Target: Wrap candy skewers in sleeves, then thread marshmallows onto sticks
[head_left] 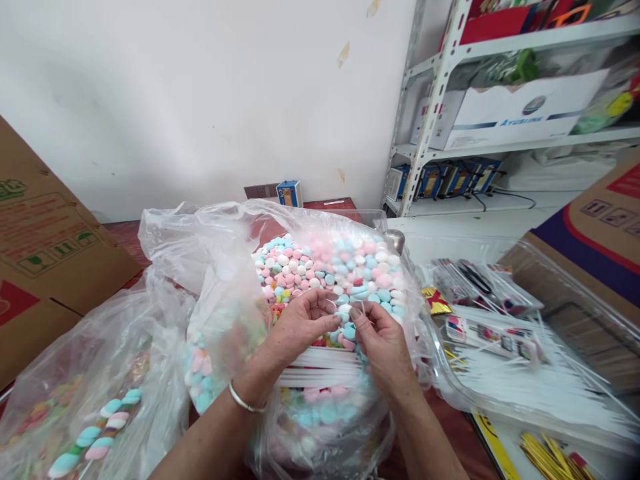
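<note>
My left hand (309,319), with a bangle at its wrist, is curled over the candies, thumb and fingers close together. Whatever lies between its fingertips is too small to make out. Just to the right, my right hand (383,337) pinches a thin white stick (363,307) whose tip shows above the fingers. Below both hands spreads a heap of pink, white and blue marshmallow-like candies (293,267) in a clear plastic bag (210,233). Several white plastic sticks (323,368) lie across the heap near my wrists.
At left lies another plastic bag (170,333) with candy strings (95,433), beside a cardboard box (45,267). A clear tray (445,373) at right holds white sticks (540,380) and packets. Gold twist ties (550,457) lie in front. Behind stands a metal shelf (435,100).
</note>
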A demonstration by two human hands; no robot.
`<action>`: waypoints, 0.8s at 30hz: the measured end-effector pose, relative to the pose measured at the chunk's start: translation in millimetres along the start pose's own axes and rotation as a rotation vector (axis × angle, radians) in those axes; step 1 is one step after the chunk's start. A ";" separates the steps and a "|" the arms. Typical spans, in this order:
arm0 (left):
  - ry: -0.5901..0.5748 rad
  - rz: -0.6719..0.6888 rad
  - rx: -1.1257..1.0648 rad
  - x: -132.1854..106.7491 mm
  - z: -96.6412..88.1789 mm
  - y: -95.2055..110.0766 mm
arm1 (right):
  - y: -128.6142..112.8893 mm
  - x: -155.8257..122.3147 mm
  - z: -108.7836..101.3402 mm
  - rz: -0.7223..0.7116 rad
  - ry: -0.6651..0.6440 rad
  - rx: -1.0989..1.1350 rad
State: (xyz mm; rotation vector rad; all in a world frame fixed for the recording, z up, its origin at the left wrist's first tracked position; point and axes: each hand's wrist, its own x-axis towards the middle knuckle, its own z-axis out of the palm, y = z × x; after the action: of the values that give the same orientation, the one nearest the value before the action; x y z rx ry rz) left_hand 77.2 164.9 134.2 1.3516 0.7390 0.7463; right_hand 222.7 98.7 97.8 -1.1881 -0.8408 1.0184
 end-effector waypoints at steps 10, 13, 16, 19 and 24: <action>0.113 0.129 0.035 -13.4 3.0 -10.0 | -3.0 -8.5 5.0 -0.081 -0.114 -0.071; 0.079 0.099 0.040 -15.8 3.1 -8.5 | -3.0 -10.6 3.7 -0.143 -0.162 -0.114; 0.058 0.088 -0.003 -18.6 3.1 -7.5 | -0.9 -11.2 2.5 -0.143 -0.165 -0.092; 0.063 0.089 0.018 -20.9 2.1 -7.6 | 1.4 -10.7 2.9 -0.105 -0.134 -0.056; 0.098 0.162 0.014 -22.0 2.5 -11.3 | -0.5 -12.9 6.9 -0.100 -0.087 -0.165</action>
State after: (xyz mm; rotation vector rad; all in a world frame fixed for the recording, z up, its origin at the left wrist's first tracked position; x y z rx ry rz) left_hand 67.2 144.6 123.9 1.4070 0.7184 0.9433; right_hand 212.1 88.8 99.5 -1.2344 -1.0589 0.9380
